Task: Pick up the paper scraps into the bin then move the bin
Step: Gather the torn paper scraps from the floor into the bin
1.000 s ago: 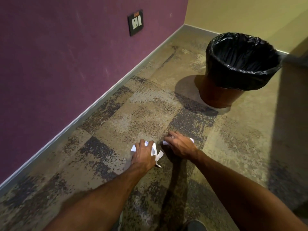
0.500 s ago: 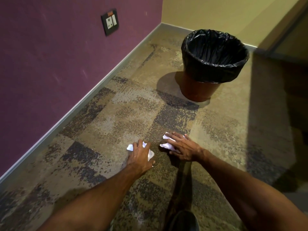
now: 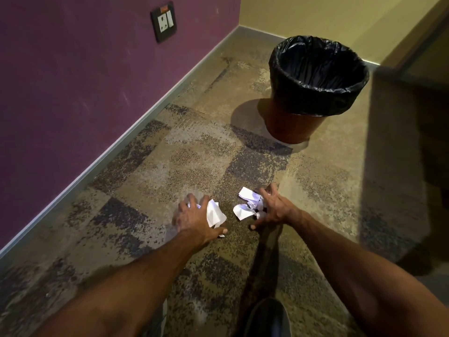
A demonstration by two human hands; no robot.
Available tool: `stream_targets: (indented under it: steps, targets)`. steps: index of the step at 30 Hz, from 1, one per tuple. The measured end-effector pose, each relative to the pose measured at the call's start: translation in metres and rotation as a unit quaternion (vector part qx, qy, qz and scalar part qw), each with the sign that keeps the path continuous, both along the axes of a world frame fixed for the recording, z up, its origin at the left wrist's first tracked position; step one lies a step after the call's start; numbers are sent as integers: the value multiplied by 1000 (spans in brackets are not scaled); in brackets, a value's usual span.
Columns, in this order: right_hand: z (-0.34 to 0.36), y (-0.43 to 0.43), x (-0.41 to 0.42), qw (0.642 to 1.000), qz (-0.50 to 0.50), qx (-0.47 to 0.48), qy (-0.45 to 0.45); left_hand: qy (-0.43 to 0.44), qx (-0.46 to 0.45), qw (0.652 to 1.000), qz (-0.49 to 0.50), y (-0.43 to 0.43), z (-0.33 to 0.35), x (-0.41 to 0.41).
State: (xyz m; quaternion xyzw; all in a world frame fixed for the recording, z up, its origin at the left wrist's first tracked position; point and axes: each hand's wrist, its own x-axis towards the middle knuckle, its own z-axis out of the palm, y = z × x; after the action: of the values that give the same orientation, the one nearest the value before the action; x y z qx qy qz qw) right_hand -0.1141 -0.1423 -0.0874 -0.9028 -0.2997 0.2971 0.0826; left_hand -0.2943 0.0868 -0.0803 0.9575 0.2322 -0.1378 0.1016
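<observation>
Left fingers: curling down over a folded scrap, with the thumb reaching out under its near edge; the fingertips are blurring a little.
Left hand: gripping that scrap low over the carpet, knuckles facing up.
Right fingers: spreading slightly and hooking round a crumpled bunch, with the thumb stretching toward the near side.
Right hand: clutching the bunch from the right, palm turning inward toward the left hand.
Paper scraps: showing bright white, creased and torn, with sharp folded corners. The folded scrap is poking out to the right of the left hand. The crumpled bunch is spilling out to the left of the right hand, one flat piece jutting toward the gap between the hands. Whether that piece is lying on the carpet, I cannot tell.
Bin: standing upright well beyond the hands, toward the corner; its brown body is wearing a glossy black liner folded over the rim.
Carpet: showing mottled tan, grey and dark patches, with both arms casting shadows on it.
Shoe: resting at the bottom edge, between the forearms.
Room: a purple wall is running along the left with a grey skirting board and a dark socket plate; a yellow wall is closing the far end.
</observation>
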Motion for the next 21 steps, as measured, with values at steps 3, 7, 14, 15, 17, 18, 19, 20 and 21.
stream_targets:
  steps: [3,7,14,15,17,18,19,20,21]
  targets:
    - [2,14,-8,1000,-14,24,2,4,-31,999,17,-5,-7,-1]
    - [3,31,-15,999,-5,27,-23,-14,-70,997,34,-11,-11,3]
    - [-9,56,-27,997,37,58,-37,-26,-120,992,38,-13,-3,20]
    - [-8,60,-30,996,43,69,-32,-34,-128,990,46,-13,-2,21]
    - [-7,66,-35,994,51,91,-39,-43,-141,988,56,-11,-1,24]
    - [-7,68,-38,992,51,101,-49,-48,-150,986,61,-10,-2,25]
    - [-7,71,-41,991,48,110,-57,-56,-162,983,67,-8,-2,26]
    - [-8,73,-43,990,44,119,-63,-63,-172,981,70,-6,-3,26]
    - [-8,75,-45,989,40,124,-65,-68,-179,979,68,-3,-3,26]
